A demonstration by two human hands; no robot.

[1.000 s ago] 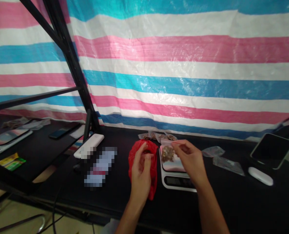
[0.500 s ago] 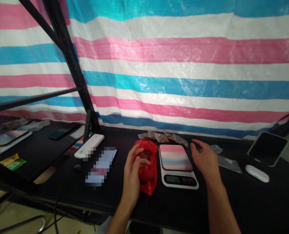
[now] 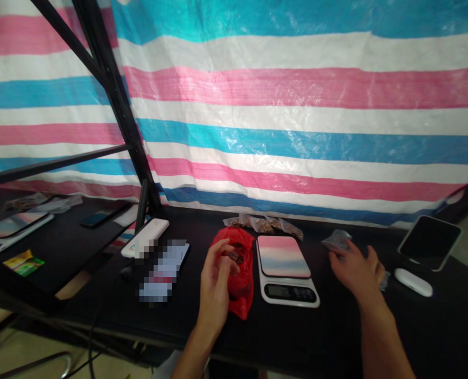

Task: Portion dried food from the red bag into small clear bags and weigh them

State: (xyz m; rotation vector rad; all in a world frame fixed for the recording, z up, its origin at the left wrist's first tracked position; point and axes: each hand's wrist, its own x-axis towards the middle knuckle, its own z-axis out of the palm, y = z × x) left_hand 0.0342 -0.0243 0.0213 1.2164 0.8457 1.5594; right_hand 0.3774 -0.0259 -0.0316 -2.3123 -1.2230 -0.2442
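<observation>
1. Red bag (image 3: 244,300): thin, crinkled plastic with a slight sheen.
2. Clear bag (image 3: 334,239): flimsy, wrinkled, see-through plastic film.
3. Scale (image 3: 263,292): smooth white plastic body, with a glossy, mirror-like plate (image 3: 283,256) on top.
4. Counter (image 3: 289,339): black, smooth, mostly matt.
5. Striped sheet (image 3: 297,87): creased plastic, catching bright glints.
6. Frame (image 3: 119,113): dark, metal-looking bars.
7. Oval case (image 3: 414,282): smooth white plastic.
8. Phone (image 3: 431,243): dark, glassy screen.

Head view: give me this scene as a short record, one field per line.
left hand: fingers curled at the mouth of the red bag
right hand: fingers spread, fingertips at a clear bag
scale: between the hands
filled bags: in a row behind the red bag and scale
white case: right of the right hand
backdrop: striped sheet
</observation>
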